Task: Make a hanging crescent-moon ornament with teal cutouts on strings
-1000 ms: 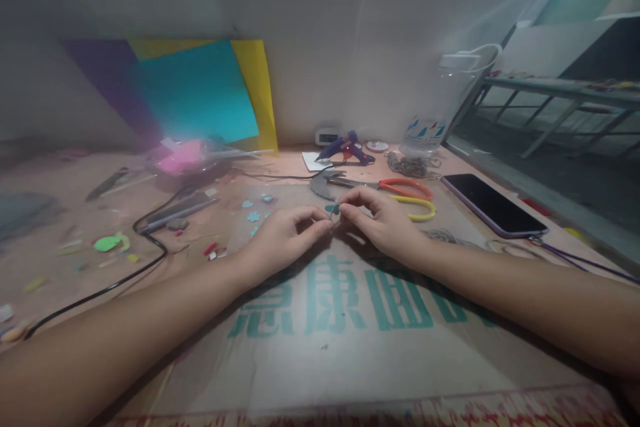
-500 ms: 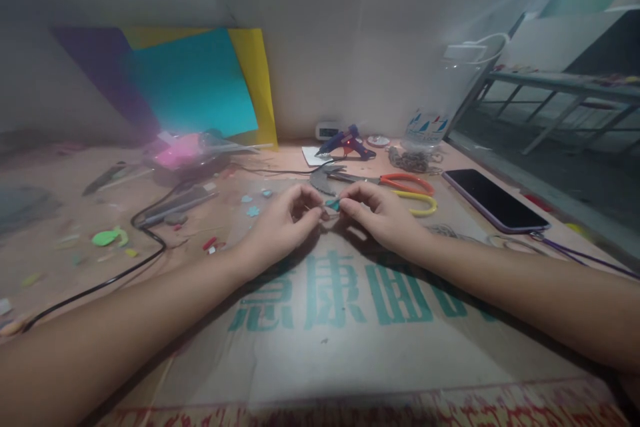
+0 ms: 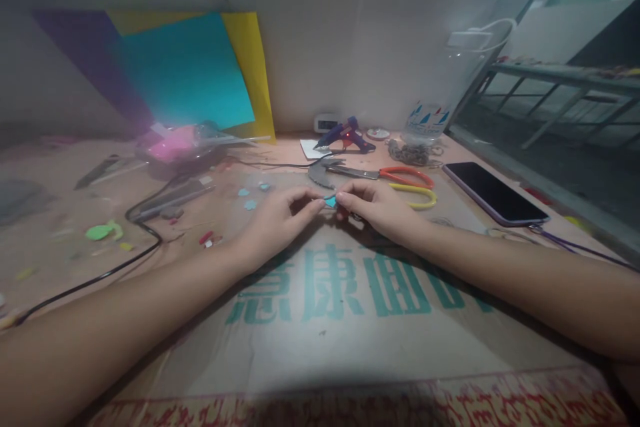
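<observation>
I log: left hand (image 3: 281, 219) and right hand (image 3: 383, 211), nearly together, fingertips pinched on one small teal piece (image 3: 331, 201) held between them above the printed board (image 3: 300, 357); hazard, uneven pull from either side, which could crease it.

- Premises: craft workshop, by its contents; wider building type not discernible.
- Worktable (image 3: 380, 353), one, covered in part with printed sheeting; landmark, glue gun (image 3: 346, 137), indicator lit, near the wall (image 3: 320, 33).
- Coloured sheets (image 3: 187, 73), assorted, left of the glue gun.
- Scissor-like handles (image 3: 407, 177), orange; small blue piece (image 3: 330, 202) in hand: both nearer than the glue gun.
- Scraps (image 3: 103, 232), mixed colours, nearer and left of it.
- Second table (image 3: 565, 75), bearing small items, far right of it.
</observation>
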{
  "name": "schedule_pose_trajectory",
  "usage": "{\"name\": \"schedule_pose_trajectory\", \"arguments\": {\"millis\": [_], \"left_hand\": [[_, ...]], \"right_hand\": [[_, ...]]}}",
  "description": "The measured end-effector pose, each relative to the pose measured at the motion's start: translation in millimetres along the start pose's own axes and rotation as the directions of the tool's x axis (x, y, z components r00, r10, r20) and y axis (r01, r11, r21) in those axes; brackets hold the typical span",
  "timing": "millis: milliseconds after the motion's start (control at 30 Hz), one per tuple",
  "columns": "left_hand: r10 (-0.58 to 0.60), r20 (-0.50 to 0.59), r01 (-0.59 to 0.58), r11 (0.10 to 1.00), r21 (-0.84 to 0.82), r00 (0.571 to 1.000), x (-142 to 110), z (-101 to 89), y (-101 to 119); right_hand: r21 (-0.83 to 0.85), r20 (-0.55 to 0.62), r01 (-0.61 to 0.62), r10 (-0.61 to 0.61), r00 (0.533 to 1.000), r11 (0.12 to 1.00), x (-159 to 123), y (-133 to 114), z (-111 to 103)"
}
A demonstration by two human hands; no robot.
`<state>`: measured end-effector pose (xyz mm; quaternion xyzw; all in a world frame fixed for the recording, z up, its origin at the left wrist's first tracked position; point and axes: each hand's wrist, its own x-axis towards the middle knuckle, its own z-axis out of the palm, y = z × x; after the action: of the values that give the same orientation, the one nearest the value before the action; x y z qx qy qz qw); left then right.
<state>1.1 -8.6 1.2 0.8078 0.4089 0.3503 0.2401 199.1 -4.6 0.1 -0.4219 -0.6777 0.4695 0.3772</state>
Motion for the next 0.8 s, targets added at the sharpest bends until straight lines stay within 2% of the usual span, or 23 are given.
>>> {"name": "schedule_pose_trajectory", "arguments": {"millis": [400,600,800], "left_hand": [[-0.017,-0.038,0.019,0.998,0.057,0.999,1.6,-1.7,0.1],[-0.02,0.022,0.02,1.0,-0.01,1.0,0.4,-0.2,0.7],[-0.044,0.019,0.043,0.999,0.003,0.999,1.3,0.9,-2.1]], "right_hand": [[0.039,0.021,-0.023,0.023,1.0,0.999,-1.5,4.2,3.2],[0.03,0.02,-0.037,0.037,0.999,0.999,-1.0,3.9,1.3],[-0.015,0.031,-0.066,0.067,0.997,0.998,-2.4,4.2,3.6]]}}
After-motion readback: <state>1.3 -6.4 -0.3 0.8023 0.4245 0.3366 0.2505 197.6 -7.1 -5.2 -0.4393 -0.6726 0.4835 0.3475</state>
